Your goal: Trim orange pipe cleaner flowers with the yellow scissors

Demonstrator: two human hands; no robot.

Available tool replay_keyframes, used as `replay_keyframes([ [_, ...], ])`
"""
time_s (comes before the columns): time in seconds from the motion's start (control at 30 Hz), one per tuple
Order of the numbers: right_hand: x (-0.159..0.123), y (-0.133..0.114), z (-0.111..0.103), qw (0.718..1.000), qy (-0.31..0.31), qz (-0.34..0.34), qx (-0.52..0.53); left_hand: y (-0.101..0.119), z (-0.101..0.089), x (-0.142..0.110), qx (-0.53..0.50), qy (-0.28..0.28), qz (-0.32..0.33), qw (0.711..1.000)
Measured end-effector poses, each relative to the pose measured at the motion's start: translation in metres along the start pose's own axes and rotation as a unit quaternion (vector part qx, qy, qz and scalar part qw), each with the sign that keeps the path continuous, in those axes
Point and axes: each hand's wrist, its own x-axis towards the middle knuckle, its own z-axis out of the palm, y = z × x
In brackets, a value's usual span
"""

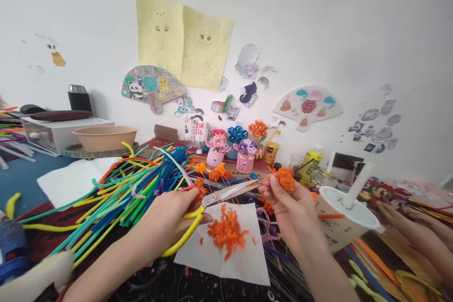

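Note:
My left hand (170,219) is closed round the handles of a pair of scissors (231,192) with yellow and red-orange grips. The blades point right, slightly parted, and their tips reach the fingers of my right hand (292,210). That hand pinches an orange fuzzy pipe-cleaner flower (286,179); its stem is mostly hidden by the fingers. Below, a pile of orange fuzz clippings (228,233) lies on a white paper sheet (249,264). Several more orange flowers (220,170) lie behind the blades.
Many coloured pipe cleaners (141,188) spread at left. Small pots (245,163) of fuzzy flowers stand at the back, near a yellow bottle (313,163). A lidded cup with a straw (345,212) stands close to my right arm. Another person's hands (410,226) are at far right.

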Motion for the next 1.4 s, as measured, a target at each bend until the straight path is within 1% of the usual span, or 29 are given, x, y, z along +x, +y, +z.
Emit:
replay_keyframes([
  [0.3,0.000,0.000,0.000,1.000,0.001,0.003,-0.004,-0.002,0.001,-0.001,0.011,0.003,0.017,1.000],
  [0.5,0.000,0.001,0.000,1.000,0.000,-0.001,-0.025,-0.005,0.003,-0.001,0.014,0.007,0.021,1.000],
  [0.67,0.001,0.000,-0.001,1.000,0.009,-0.002,-0.021,-0.007,0.004,0.000,0.001,0.004,0.016,1.000],
  [0.73,0.002,-0.001,-0.002,1.000,0.014,-0.002,-0.022,-0.005,0.002,0.000,-0.011,0.002,0.009,1.000],
  [0.8,0.002,-0.001,-0.002,0.999,0.018,-0.004,-0.027,-0.002,0.000,-0.001,-0.023,0.008,-0.011,1.000],
  [0.87,0.002,0.000,-0.003,0.999,0.022,-0.010,-0.031,0.000,-0.001,-0.001,-0.019,0.023,-0.034,0.999],
  [0.93,0.003,0.000,-0.004,0.999,0.016,-0.012,-0.036,0.001,-0.002,-0.001,-0.004,0.034,-0.041,0.999],
  [1.17,0.005,0.004,-0.012,0.999,-0.016,-0.016,-0.043,0.004,-0.001,-0.001,0.008,0.014,-0.007,1.000],
  [1.4,0.003,0.001,-0.006,0.999,-0.008,-0.027,-0.036,-0.001,0.003,0.000,-0.001,0.006,0.018,1.000],
])
